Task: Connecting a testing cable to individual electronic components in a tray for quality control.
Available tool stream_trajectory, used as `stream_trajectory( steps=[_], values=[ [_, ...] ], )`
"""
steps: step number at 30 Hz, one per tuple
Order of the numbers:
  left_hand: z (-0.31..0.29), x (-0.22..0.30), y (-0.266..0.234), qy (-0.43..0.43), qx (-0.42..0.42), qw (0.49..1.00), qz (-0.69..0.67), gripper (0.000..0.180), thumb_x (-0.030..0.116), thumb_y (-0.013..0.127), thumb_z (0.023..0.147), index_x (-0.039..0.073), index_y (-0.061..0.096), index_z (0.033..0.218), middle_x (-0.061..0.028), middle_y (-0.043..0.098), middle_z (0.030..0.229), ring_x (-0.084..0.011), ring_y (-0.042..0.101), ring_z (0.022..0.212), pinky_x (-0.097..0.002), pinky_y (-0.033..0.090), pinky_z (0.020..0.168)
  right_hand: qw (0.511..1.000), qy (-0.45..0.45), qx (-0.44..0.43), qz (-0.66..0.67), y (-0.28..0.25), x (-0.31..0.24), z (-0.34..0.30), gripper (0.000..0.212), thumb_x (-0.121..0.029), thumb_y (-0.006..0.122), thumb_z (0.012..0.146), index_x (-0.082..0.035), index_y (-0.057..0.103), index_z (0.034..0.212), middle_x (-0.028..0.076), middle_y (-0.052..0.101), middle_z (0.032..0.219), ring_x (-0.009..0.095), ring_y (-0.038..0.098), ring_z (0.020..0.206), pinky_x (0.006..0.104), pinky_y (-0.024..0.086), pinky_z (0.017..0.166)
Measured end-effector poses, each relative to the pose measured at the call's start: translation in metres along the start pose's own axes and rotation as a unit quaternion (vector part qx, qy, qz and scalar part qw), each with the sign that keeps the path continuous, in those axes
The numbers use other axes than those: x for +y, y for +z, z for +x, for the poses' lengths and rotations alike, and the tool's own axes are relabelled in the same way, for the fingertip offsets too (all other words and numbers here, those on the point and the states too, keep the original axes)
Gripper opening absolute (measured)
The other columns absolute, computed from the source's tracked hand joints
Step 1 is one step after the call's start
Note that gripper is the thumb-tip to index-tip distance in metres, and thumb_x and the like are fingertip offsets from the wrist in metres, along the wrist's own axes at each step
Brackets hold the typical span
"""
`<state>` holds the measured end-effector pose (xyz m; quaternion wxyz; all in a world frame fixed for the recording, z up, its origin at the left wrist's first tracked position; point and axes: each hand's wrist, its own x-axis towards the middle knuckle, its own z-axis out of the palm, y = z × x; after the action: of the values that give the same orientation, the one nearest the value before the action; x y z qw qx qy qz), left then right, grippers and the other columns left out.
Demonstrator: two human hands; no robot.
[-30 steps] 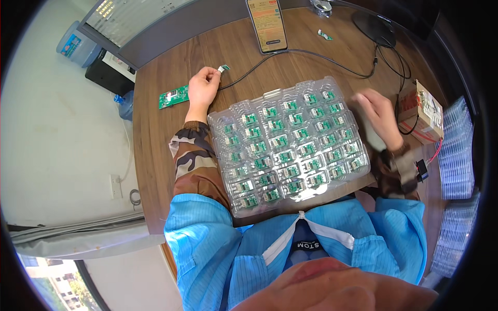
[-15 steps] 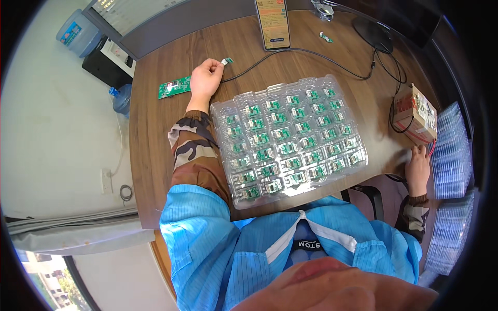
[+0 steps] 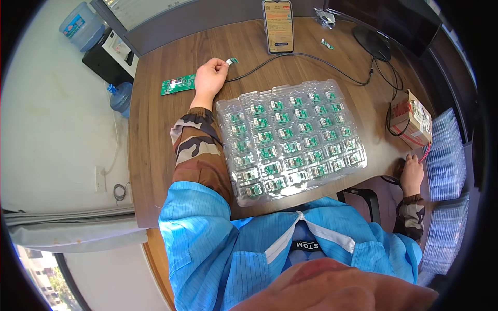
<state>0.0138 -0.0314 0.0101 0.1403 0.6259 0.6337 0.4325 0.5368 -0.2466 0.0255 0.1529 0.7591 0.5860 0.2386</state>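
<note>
My left hand is closed in a pinch on a small green circuit board with a white end, above the far left of the table. Beside that wrist lies a larger green circuit board, partly covered by the hand. A clear plastic tray sits in front of me, its pockets holding several small green boards. At the table's right edge, my right hand is just below a cardboard box, near a dark rounded thing; how its fingers are bent is hard to make out.
A phone stands upright at the back. A black cable runs across the table toward the monitor stand. Another small board and a clear-wrapped item lie far right. Stacked clear trays stand beyond the right edge.
The view has shifted slightly. My left hand keeps its pinch on the small board. My right hand has moved slightly down from the box, and the dark rounded thing beside it now shows.
</note>
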Motion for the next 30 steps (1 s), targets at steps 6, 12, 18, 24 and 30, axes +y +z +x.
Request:
stream_trajectory(
  steps=[6,12,18,24,30],
  values=[
    [0.0,-0.002,-0.001,-0.004,0.0,1.0,-0.004,0.015,0.022,0.054,0.075,0.008,0.06,0.072,0.0019,0.054,0.057,-0.0144,0.047,0.052,-0.0264,0.038,0.05,0.999,-0.033,-0.003,-0.006,0.008,0.007,0.004,0.013,-0.005,0.052,0.072,-0.003,0.053,0.086,0.012,0.05,0.085,0.03,0.055,0.06,0.0364,0.046,0.054],
    [-0.001,-0.002,0.003,0.001,0.003,1.0,-0.008,0.015,0.022,0.054,0.074,0.008,0.06,0.072,0.0012,0.055,0.057,-0.0168,0.049,0.052,-0.0289,0.039,0.05,0.998,-0.045,0.048,0.009,-0.063,-0.005,0.013,0.012,-0.006,0.054,0.071,-0.003,0.054,0.083,0.012,0.054,0.078,0.03,0.055,0.06,0.0358,0.045,0.053],
    [-0.009,-0.007,-0.011,-0.02,0.001,1.0,0.014,0.014,0.02,0.055,0.077,0.007,0.06,0.075,0.002,0.055,0.059,-0.0107,0.046,0.053,-0.0228,0.037,0.051,0.816,-0.369,0.088,0.437,-0.218,-0.123,0.086,0.006,-0.003,0.055,0.073,0.0,0.056,0.078,0.006,0.054,0.066,0.016,0.044,0.052,0.0259,0.038,0.052],
    [-0.001,0.006,0.0,0.026,0.022,0.997,-0.063,0.012,0.018,0.056,0.076,0.006,0.06,0.075,0.0006,0.055,0.06,-0.012,0.046,0.052,-0.0236,0.037,0.05,0.687,-0.427,-0.098,0.579,-0.231,-0.281,0.195,0.024,-0.023,0.049,0.082,-0.001,0.06,0.083,0.003,0.057,0.068,0.012,0.051,0.059,0.0228,0.042,0.054],
    [-0.005,-0.004,-0.001,0.061,0.051,0.993,-0.081,0.01,0.015,0.056,0.075,0.006,0.059,0.074,0.0002,0.053,0.06,-0.013,0.045,0.052,-0.0242,0.037,0.05,0.634,-0.281,-0.332,0.64,-0.244,-0.368,0.197,0.027,-0.023,0.051,0.081,0.003,0.057,0.086,0.011,0.055,0.076,0.016,0.054,0.063,0.0249,0.051,0.056]
  ],
)
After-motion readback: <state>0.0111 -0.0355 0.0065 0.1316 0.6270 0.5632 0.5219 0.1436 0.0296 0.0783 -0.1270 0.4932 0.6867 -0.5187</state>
